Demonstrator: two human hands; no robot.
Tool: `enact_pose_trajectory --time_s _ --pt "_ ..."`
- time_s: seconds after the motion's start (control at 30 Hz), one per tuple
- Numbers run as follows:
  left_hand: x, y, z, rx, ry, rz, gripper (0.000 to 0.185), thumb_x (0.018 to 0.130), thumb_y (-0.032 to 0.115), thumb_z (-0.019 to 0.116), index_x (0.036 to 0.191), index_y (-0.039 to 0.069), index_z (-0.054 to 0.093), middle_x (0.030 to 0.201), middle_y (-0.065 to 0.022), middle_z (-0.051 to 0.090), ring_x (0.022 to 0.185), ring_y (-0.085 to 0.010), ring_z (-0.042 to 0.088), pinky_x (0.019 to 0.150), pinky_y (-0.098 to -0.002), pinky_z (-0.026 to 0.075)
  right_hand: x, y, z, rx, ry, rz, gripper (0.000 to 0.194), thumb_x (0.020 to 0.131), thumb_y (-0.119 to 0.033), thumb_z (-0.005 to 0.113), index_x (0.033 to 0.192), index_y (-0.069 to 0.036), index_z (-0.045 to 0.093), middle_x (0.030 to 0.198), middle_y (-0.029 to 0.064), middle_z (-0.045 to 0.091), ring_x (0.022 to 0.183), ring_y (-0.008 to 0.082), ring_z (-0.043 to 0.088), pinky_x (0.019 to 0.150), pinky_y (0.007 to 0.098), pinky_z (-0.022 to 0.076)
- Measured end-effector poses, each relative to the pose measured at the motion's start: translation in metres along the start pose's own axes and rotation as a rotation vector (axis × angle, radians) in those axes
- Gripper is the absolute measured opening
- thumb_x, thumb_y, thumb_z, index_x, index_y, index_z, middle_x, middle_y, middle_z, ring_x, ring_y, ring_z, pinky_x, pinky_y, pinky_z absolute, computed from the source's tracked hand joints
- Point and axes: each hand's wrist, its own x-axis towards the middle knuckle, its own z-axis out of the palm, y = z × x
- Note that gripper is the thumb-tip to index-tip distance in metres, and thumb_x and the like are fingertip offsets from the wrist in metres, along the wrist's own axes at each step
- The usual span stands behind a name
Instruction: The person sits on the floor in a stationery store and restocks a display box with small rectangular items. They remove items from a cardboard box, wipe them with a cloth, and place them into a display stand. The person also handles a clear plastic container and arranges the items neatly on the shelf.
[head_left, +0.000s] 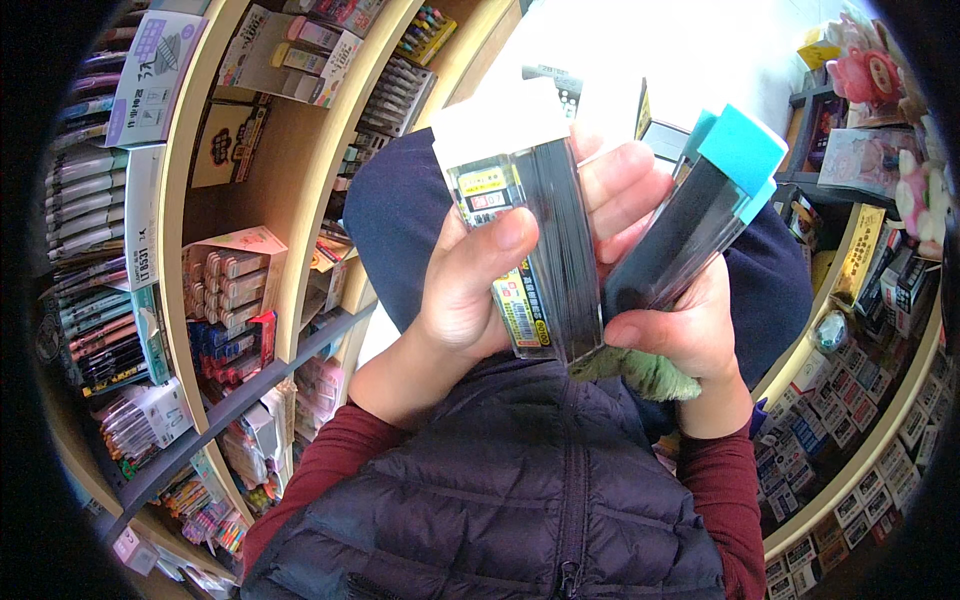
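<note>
My left hand (457, 300) grips a clear plastic pencil lead case (559, 255) with a white cap, thumb across its printed label and fingers showing past its far side. Dark, thin leads fill the case. In my right hand (694, 330) are clear cases (667, 232) with teal caps, dark inside and tilted to the upper right; how many cannot be told. The lower ends of the two held groups nearly meet before my chest. A fluffy green thing (652, 371) shows beneath my right hand.
Wooden shelves (184, 187) on the left hold pens (90, 202) and boxed erasers (232, 274). On the right, a curved shelf (847, 450) carries many small boxes (840, 390), with plush toys (870, 75) above. Several boxes (664, 139) lie beyond my hands.
</note>
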Motion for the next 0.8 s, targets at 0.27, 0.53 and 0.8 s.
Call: enact_pose_trajectory --time_s 0.27,0.53,0.8 --pt "0.018 -0.018 -0.019 -0.114 0.203 -0.02 0.068 0.093 0.031 0.05 0.143 -0.001 0.017 0.147 -0.0182 0.028 0.132 -0.027 0.036 0.097 -0.0327 0.042 0.015 0.008 -0.007 -0.066 0.132 0.179 0.039 0.07 -0.001 0.078 0.103 -0.003 0.057 0.094 0.0016 0.062 0.084 0.0103 0.059 0.074 0.0256 0.0488" --pt "0.017 -0.012 -0.016 -0.107 0.354 -0.07 0.037 0.092 0.02 0.057 0.123 0.001 0.049 0.109 -0.0062 0.059 0.097 -0.0137 0.059 0.084 -0.0297 0.049 0.019 0.021 -0.016 -0.046 0.061 0.282 0.053 0.073 -0.004 0.077 0.119 -0.002 0.05 0.097 0.0024 0.06 0.087 0.0109 0.058 0.074 0.025 0.0496" --pt "0.009 -0.001 0.004 -0.301 0.335 -0.024 0.039 0.099 0.032 0.042 0.118 0.0 0.051 0.107 -0.0102 0.061 0.095 -0.0172 0.062 0.085 -0.0328 0.051 0.016 0.02 -0.01 -0.001 0.051 0.205 0.046 0.067 -0.008 0.081 0.107 0.0 0.061 0.096 0.0039 0.066 0.085 0.0113 0.061 0.081 0.028 0.0497"
